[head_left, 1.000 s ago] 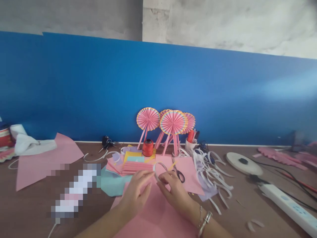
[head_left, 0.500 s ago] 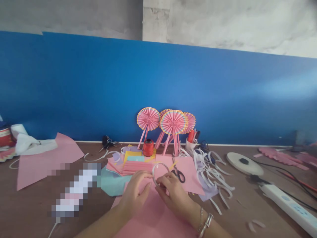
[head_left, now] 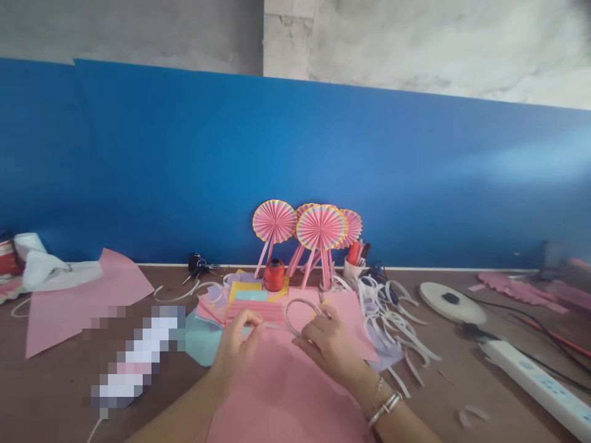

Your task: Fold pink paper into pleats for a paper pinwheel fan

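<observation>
My right hand [head_left: 330, 346] grips a thin, nearly used-up ring of tape [head_left: 287, 315] that stands on edge. From it a narrow pale strip runs left to my left hand [head_left: 236, 349], where thumb and forefinger pinch the strip's end. Both hands are above a large pink paper sheet [head_left: 286, 387]. Just beyond the fingers is a stack of pleated pink paper [head_left: 256, 312], with yellow and light blue pieces near it. The scissors seen earlier are mostly hidden behind my right hand.
Several pink pleated paper fans [head_left: 322, 227] stand at the back near a red thread spool [head_left: 274, 276] and a white cup of pens [head_left: 353, 269]. Curled white strips [head_left: 392, 320] lie to the right, before a power strip [head_left: 535, 375]. A blurred-out object [head_left: 141, 351] lies left.
My left hand has moved left and closed into a pinch, with a length of tape now stretched between the hands. My right hand has turned slightly, covering the scissors.
</observation>
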`<state>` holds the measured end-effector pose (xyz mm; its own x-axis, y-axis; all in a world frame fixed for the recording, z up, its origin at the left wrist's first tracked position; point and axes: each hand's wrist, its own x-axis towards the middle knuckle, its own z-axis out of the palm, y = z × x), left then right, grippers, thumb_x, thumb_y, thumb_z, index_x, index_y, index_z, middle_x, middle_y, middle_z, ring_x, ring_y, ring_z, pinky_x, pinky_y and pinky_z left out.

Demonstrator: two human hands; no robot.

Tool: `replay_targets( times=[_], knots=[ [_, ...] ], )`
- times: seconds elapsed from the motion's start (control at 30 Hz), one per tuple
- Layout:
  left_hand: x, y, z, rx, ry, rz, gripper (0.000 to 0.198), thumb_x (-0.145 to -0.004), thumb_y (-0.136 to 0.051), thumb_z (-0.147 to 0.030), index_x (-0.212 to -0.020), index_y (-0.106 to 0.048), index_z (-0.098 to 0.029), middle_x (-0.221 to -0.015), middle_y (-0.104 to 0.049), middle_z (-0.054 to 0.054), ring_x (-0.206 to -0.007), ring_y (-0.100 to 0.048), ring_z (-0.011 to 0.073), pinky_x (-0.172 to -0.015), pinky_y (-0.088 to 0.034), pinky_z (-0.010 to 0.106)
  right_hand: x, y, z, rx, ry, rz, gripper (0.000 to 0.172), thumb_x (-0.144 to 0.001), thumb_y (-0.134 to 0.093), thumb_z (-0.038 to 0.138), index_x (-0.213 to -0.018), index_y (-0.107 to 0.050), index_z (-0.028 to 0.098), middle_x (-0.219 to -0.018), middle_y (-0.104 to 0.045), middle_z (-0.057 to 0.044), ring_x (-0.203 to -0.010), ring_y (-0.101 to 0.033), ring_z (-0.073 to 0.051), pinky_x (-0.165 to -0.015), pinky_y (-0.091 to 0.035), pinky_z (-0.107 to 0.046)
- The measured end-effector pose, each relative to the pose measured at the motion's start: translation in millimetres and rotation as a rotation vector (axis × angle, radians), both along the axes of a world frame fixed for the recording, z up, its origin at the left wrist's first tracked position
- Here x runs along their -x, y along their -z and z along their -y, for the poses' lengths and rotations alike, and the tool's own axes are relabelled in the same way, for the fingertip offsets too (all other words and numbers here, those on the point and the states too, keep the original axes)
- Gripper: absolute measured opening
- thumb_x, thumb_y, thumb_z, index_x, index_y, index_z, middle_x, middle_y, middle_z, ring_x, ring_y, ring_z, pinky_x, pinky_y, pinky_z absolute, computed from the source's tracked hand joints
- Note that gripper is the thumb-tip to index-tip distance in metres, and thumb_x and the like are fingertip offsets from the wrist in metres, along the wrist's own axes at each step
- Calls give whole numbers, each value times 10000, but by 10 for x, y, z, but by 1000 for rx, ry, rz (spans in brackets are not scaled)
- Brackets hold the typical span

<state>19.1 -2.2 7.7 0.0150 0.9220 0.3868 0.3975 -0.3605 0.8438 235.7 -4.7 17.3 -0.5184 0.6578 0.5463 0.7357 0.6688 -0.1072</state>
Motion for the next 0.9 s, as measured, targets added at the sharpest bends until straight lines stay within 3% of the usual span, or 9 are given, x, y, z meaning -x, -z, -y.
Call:
replay_targets(
  times=[0.1, 0.23, 0.5, 0.67, 0.9],
  knots=[
    [107, -26, -121, 6, -110, 104, 149, -753, -555, -325, -690, -479, -214, -678, -583, -16, -710, -593, 176, -704, -455, 290, -115, -42, -51, 34, 19, 5, 272, -925, -434, 234, -678, -542, 193, -628, -603, -7, -628, -536, -144, -890, -320, -370],
    [248, -51, -232, 115, -141, 225, 223, -695, -600, -330, -803, -438, -221, -675, -621, -29, -675, -602, 168, -647, -453, 274, -207, -90, -89, 79, 41, 13, 285, -893, -364, 137, -657, -515, 189, -611, -566, 1, -604, -498, -133, -793, -333, -314],
    [370, -123, -276, 215, -98, 148, 201, -640, -603, -335, -700, -455, -213, -587, -547, -62, -569, -534, 134, -574, -399, 241, -351, -149, -147, 199, 108, 87, 268, -848, -401, 94, -656, -564, 185, -645, -626, -6, -649, -552, -136, -733, -309, -286],
    [355, -184, -233, 348, -68, 50, 215, -592, -599, -332, -702, -453, -219, -588, -585, -54, -594, -555, 154, -597, -409, 259, -397, -124, -135, 305, 156, 246, 265, -849, -404, 96, -748, -634, 180, -762, -684, -47, -731, -605, -162, -729, -306, -303],
    [443, 19, -187, 281, -57, -50, 157, -587, -552, -330, -654, -455, -226, -582, -561, -53, -621, -568, 174, -639, -434, 294, -348, -104, -35, 401, 233, 439, 263, -868, -391, 129, -784, -639, 154, -808, -689, -96, -781, -627, -210, -737, -322, -333]
  ],
)
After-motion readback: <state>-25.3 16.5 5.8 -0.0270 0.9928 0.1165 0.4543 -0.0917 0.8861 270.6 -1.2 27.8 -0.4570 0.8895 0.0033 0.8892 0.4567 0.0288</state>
